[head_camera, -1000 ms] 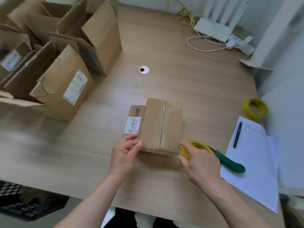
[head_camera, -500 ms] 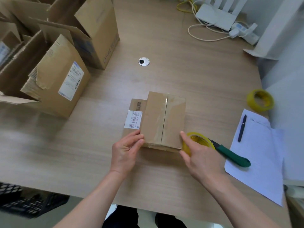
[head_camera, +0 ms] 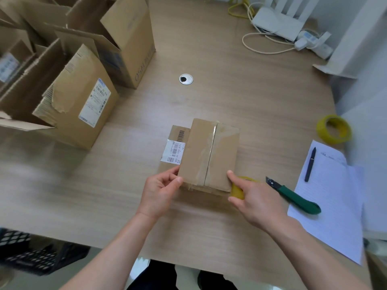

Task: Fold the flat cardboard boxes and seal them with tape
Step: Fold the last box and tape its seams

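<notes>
Head view, looking down on a wooden table [head_camera: 240, 97]. One small cardboard box [head_camera: 209, 153] stands near the table's front edge, its two top flaps closed and meeting along a centre seam covered by clear tape. One white barcode label [head_camera: 174, 151] lies on its left side. Two hands are in view, one at each near corner of the box. The left hand [head_camera: 160, 193] pinches the near left corner, thumb on the top face and fingers curled against the side. The right hand [head_camera: 253, 199] grips one yellow tape roll [head_camera: 237, 190] just beside the near right corner, its index finger extended onto the box top. A second yellow tape roll [head_camera: 334, 129] lies well apart at the right edge of the table. One green-handled utility knife [head_camera: 297, 197] rests just right of the right hand, its handle overlapping one sheet of lined paper [head_camera: 333, 201], on which one dark pen [head_camera: 310, 164] lies. At far left stand several larger open cardboard boxes [head_camera: 83, 84]; their exact count cannot be told, as they run out of frame. One round cable grommet [head_camera: 186, 78] is set in the table. One white router [head_camera: 276, 21] with cables sits at the far right corner.
</notes>
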Tool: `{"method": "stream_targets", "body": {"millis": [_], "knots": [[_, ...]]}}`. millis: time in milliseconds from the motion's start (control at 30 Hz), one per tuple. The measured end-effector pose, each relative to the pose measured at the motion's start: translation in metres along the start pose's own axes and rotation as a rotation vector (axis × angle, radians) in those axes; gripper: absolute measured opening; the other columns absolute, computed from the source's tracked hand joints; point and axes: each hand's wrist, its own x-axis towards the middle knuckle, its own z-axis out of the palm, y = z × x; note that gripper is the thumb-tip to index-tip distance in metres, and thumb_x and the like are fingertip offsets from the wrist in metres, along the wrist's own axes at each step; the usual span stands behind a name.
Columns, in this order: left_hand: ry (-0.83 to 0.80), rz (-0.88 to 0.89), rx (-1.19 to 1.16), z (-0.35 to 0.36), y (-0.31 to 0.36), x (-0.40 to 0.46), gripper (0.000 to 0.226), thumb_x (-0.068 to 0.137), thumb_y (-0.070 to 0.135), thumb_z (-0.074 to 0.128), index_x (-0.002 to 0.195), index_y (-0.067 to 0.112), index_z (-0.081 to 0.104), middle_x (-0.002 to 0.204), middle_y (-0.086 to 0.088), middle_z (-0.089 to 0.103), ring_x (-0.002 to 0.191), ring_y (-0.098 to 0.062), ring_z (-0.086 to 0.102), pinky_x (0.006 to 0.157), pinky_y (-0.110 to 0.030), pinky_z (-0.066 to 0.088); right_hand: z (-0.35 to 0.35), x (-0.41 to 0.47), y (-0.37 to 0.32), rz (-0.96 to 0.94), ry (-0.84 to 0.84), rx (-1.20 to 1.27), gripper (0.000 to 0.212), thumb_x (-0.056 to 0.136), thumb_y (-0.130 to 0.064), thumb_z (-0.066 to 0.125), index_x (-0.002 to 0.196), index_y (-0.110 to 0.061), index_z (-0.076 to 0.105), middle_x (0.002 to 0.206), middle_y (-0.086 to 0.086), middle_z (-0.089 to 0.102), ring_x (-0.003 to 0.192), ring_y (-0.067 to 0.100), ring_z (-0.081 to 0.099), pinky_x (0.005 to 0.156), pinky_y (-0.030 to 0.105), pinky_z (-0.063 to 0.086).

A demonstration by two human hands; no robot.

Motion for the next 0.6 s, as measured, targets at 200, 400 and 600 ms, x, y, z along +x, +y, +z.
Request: {"method": "stream_targets", "body": {"millis": [200, 400, 600], "knots": [[0.031, -0.018, 0.088, -0.003, -0.003, 0.000, 0.018, 0.088, -0.004, 0.065, 0.071, -0.003, 0.069, 0.122, -0.003, 0.068, 0.114, -0.012, 0.064, 0.105, -0.036, 0.046, 0.003, -0.004, -0.003, 0.001, 0.011, -0.008, 0.071, 0.091, -0.052, 0.057, 0.149, -0.054, 0.016, 0.125, -0.002, 0.065, 0.112, 0.025, 0.059, 0.084, 0.034, 0.050], [0.182, -0.002, 0.080, 0.008, -0.007, -0.005, 0.033, 0.084, 0.000, 0.072, 0.074, 0.031, 0.076, 0.093, 0.020, 0.074, 0.106, -0.007, 0.067, 0.097, -0.020, 0.048, 0.016, -0.008, -0.005, 0.015, 0.076, 0.047, 0.069, 0.093, -0.048, 0.056, 0.150, -0.052, 0.018, 0.111, 0.004, 0.069, 0.101, 0.029, 0.062, 0.080, 0.039, 0.051], [0.340, -0.012, 0.121, 0.022, -0.011, -0.006, 0.037, 0.081, 0.001, 0.075, 0.079, 0.037, 0.073, 0.086, 0.013, 0.073, 0.087, -0.009, 0.070, 0.088, -0.030, 0.053, 0.018, 0.002, -0.005, 0.010, 0.158, 0.037, 0.061, 0.089, -0.047, 0.061, 0.143, -0.048, 0.034, 0.107, 0.003, 0.071, 0.098, 0.029, 0.065, 0.074, 0.035, 0.050]]}}
